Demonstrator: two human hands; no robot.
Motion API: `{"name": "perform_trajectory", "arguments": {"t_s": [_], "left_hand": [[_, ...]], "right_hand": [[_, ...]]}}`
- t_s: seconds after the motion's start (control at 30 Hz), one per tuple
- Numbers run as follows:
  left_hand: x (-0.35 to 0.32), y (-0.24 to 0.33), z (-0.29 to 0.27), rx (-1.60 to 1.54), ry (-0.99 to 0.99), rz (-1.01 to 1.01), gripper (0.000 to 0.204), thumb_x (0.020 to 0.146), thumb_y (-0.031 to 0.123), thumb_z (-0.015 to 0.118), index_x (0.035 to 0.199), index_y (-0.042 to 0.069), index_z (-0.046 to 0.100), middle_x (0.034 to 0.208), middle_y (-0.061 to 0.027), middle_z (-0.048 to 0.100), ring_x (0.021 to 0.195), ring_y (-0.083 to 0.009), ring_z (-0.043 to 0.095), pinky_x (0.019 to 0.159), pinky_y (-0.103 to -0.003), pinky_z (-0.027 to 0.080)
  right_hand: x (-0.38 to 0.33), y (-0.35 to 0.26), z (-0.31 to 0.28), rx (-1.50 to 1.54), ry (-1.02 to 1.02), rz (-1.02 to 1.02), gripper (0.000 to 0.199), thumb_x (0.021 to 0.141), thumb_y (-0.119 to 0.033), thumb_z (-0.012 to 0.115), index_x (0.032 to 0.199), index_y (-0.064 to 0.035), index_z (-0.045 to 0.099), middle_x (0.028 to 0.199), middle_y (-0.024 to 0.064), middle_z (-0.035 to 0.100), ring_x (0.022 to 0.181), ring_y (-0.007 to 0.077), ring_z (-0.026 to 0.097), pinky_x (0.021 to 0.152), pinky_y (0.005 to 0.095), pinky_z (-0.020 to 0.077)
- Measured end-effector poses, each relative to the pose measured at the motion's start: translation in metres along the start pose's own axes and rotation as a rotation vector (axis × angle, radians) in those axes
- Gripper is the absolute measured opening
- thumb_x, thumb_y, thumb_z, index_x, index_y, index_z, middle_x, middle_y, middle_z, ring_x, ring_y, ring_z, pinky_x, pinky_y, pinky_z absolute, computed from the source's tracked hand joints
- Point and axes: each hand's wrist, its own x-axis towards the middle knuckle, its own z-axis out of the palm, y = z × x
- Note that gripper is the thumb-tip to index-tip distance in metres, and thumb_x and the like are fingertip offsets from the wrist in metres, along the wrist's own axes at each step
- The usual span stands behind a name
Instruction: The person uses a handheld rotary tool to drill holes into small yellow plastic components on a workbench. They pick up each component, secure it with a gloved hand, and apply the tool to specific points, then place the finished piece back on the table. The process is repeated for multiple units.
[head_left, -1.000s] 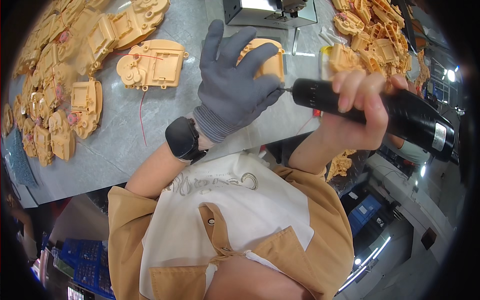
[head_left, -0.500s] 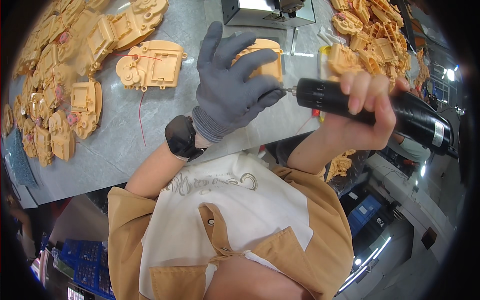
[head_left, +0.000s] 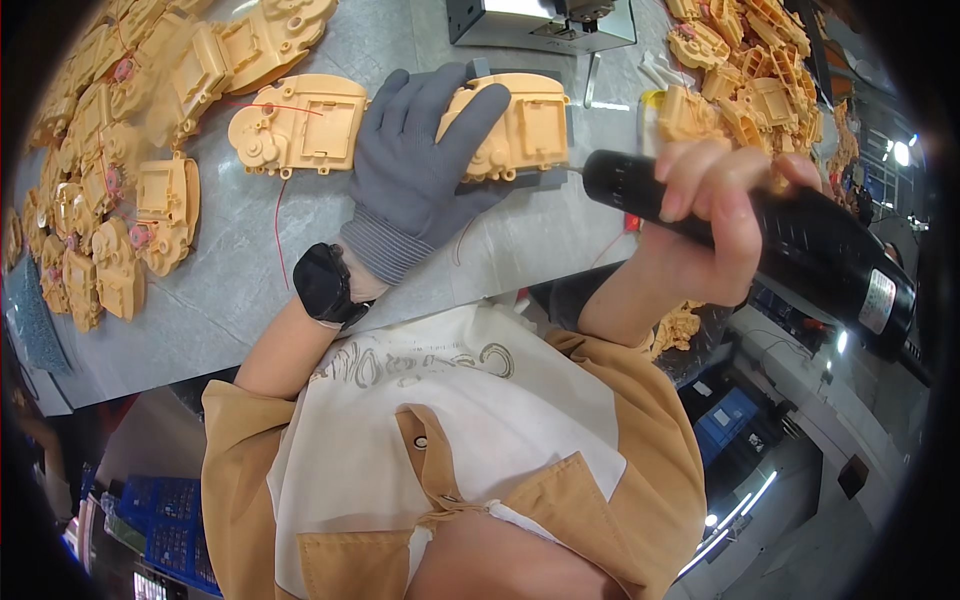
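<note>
My left hand (head_left: 418, 160), in a grey glove, lies over the space between two orange-yellow plastic housings with its fingers stretched out. Its thumb reaches across the right housing (head_left: 535, 125), which sits on a dark grey block (head_left: 543, 179) and is partly covered. Against the other side of the hand is the left housing (head_left: 330, 130), with a thin red wire (head_left: 279, 240) trailing from it. My bare right hand (head_left: 725, 205) is wrapped round a black electric screwdriver (head_left: 820, 240). The screwdriver's tip points left, close to the right housing's lower right corner.
Many similar housings (head_left: 165, 205) are heaped at the left of the grey table (head_left: 230, 325). More plastic parts (head_left: 755, 85) are piled at the far right. A metal machine (head_left: 540, 28) stands at the back. Blue crates (head_left: 180, 520) are below left.
My left hand has moved down and left from the screwdriver's tip onto the housings. The screwdriver has shifted slightly left, and the left housing slightly left and away.
</note>
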Motion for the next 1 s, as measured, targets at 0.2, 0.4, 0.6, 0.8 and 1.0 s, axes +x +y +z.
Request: {"name": "perform_trajectory", "arguments": {"t_s": [0.2,0.4,0.6,0.8,1.0], "left_hand": [[-0.003,-0.001,0.005,-0.022,0.06,-0.015,0.086,0.049,0.025,0.082,0.126,0.017,0.044,0.125,-0.0124,0.043,0.111,-0.0336,0.043,0.093,-0.044,0.038],[-0.004,0.007,0.003,0.064,0.097,0.002,0.078,0.053,0.023,0.079,0.124,0.019,0.048,0.13,-0.0154,0.038,0.115,-0.0348,0.04,0.095,-0.048,0.036],[-0.005,0.001,0.013,0.008,0.143,0.132,0.06,0.061,0.017,0.073,0.119,0.022,0.053,0.131,-0.0151,0.038,0.117,-0.0341,0.038,0.095,-0.049,0.035],[-0.006,0.001,0.017,0.009,0.157,0.159,0.051,0.065,0.016,0.069,0.114,0.026,0.057,0.133,-0.0075,0.039,0.115,-0.0343,0.039,0.093,-0.049,0.038],[-0.005,0.001,0.017,-0.016,0.117,0.121,0.045,0.066,0.015,0.066,0.109,0.026,0.06,0.132,-0.0066,0.041,0.111,-0.0367,0.043,0.088,-0.048,0.042]], "right_hand": [[0.0,0.002,0.009,-0.066,0.038,0.03,0.049,0.074,-0.003,0.049,0.118,-0.0003,0.028,0.056,0.0078,0.045,0.046,0.0171,0.045,0.053,0.0342,0.0453],[0.0,0.003,0.011,-0.071,0.013,0.026,0.048,0.074,-0.002,0.051,0.117,-0.0006,0.028,0.056,0.0076,0.046,0.046,0.017,0.045,0.052,0.0333,0.0448],[-0.001,0.008,0.017,-0.021,-0.008,0.019,0.049,0.075,0.0,0.053,0.117,-0.0036,0.029,0.057,0.0074,0.046,0.045,0.0169,0.045,0.049,0.0331,0.0425],[-0.003,0.007,0.017,-0.05,-0.096,0.014,0.039,0.073,0.0,0.049,0.11,-0.0068,0.038,0.061,0.0069,0.045,0.047,0.0186,0.045,0.05,0.0359,0.0381],[-0.001,0.009,0.019,-0.073,-0.077,0.095,0.04,0.071,0.002,0.049,0.109,-0.0072,0.038,0.06,0.007,0.044,0.047,0.0184,0.044,0.051,0.0371,0.037]]}}
